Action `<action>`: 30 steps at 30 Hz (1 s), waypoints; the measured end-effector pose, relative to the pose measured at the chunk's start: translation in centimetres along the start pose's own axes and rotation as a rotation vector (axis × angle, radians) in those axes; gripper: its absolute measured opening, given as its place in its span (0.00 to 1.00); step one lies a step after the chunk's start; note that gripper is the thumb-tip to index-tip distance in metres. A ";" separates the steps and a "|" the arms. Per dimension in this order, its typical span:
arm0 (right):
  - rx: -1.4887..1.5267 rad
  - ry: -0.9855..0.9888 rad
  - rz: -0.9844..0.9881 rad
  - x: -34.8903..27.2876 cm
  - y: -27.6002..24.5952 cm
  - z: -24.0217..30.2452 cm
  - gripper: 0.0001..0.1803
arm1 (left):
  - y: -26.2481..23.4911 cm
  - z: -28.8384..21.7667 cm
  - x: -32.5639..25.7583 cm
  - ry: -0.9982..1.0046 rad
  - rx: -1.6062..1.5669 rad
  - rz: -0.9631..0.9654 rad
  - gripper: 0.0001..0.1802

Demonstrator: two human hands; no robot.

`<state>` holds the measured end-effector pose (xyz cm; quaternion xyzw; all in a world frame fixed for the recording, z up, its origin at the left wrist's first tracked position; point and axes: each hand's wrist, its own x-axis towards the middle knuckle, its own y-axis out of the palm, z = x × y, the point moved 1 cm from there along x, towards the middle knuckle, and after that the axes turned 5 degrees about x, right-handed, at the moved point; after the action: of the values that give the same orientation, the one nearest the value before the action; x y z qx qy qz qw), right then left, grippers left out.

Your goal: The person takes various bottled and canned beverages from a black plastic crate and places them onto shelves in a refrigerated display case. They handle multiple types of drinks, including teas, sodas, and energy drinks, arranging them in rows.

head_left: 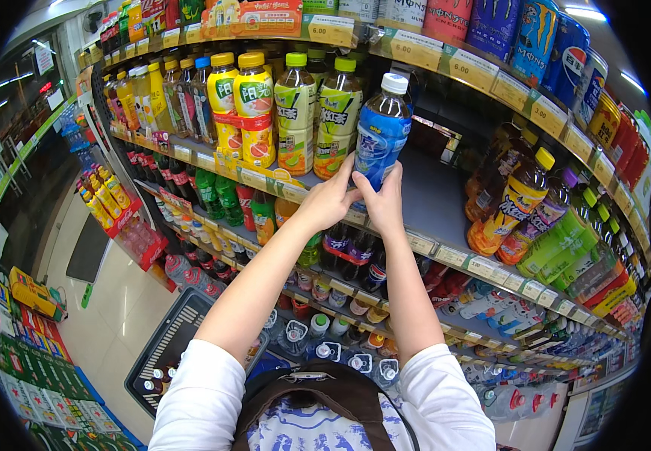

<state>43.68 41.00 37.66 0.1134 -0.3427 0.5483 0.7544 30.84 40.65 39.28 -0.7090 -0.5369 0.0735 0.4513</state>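
A blue drink bottle [383,128] with a white cap stands upright at the front edge of a grey store shelf [434,197]. My left hand [331,197] and my right hand [383,201] both grip its lower part from either side. To the bottle's left stand green-capped bottles [338,113] with yellow-green labels. To its right the shelf is bare up to a group of amber bottles [513,207] with yellow caps.
Orange and yellow bottles [254,105] fill the shelf further left. Cans [536,30] line the shelf above. Lower shelves hold dark, green and clear bottles. A dark shopping basket [164,346] with a few bottles sits on the tiled floor at lower left.
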 end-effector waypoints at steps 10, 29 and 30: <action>-0.169 0.077 0.018 0.2 0.0 0.4 0.39 | 0.5 1.3 0.6 0.003 0.017 0.005 0.24; -0.068 0.028 0.028 0.3 -0.7 0.0 0.29 | 0.1 0.6 0.7 -0.006 0.059 0.053 0.27; -0.056 0.011 0.008 0.4 -0.9 -0.1 0.30 | 0.2 0.3 0.7 -0.012 0.034 0.059 0.27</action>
<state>44.55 40.99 38.00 0.0879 -0.3541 0.5421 0.7570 31.10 41.41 39.19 -0.7162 -0.5173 0.1001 0.4577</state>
